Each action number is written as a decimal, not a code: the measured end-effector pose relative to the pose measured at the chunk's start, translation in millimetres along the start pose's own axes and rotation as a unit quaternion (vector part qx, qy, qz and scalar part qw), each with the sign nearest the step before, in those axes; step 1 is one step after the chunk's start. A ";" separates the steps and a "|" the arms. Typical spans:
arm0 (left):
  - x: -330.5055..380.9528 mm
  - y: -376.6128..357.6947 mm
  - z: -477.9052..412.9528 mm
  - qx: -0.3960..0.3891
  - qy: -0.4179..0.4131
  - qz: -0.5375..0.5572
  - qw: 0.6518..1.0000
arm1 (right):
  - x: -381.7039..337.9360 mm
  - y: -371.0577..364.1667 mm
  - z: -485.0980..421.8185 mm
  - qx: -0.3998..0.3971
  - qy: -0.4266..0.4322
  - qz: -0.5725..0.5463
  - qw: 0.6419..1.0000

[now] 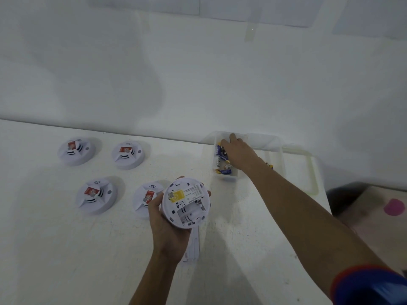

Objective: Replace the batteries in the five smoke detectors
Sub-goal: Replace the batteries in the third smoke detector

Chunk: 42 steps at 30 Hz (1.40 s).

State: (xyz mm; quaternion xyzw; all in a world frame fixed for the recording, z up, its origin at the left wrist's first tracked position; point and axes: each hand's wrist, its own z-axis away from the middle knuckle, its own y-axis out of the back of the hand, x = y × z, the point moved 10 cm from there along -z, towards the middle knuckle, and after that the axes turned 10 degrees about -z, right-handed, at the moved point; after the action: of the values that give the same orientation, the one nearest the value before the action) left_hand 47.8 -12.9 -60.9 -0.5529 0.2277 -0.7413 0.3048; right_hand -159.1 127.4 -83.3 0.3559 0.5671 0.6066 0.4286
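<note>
My left hand [167, 225] grips a white smoke detector [187, 201] above the table, its back facing up. It has a yellow label, and its battery bay [191, 211] looks empty. Four more detectors lie on the table: two at the back [76, 150] [127, 154] and two nearer [95, 194] [146, 198]. My right hand [237, 153] reaches into a clear plastic box [226, 176] holding several blue and gold batteries [224, 171]. Its fingers stretch out over the batteries, and I see none gripped.
A second clear box [275, 148] adjoins the first, with a battery or two [270, 166] inside. A clear lid with a yellowish rim [311, 170] lies at the table's right edge. A white strip [193, 245] lies under my left wrist. A white wall runs behind the table.
</note>
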 end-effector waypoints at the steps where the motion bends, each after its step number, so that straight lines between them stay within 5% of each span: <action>1: 0.8 -0.6 0.3 -0.002 -0.005 -0.002 1.000 | -0.6 0.0 -0.8 -0.001 0.005 -0.012 1.000; 27: 1.0 7.9 2.3 0.009 0.005 0.001 1.000 | 2.2 1.3 -6.0 0.039 0.014 -0.037 0.998; 36: 2.0 6.5 2.1 0.003 0.001 0.009 1.000 | 25.4 25.3 4.5 0.068 -0.036 -0.212 0.974; 42: 2.8 11.7 -0.2 0.013 0.026 0.033 0.999 | 29.8 55.4 36.5 0.118 -0.072 -0.349 0.927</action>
State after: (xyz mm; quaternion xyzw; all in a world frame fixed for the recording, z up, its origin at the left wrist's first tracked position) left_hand 49.4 -23.1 -67.0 -0.5216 0.2437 -0.7478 0.3305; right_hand -143.3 169.5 -26.2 0.2264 0.6904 0.3200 0.6079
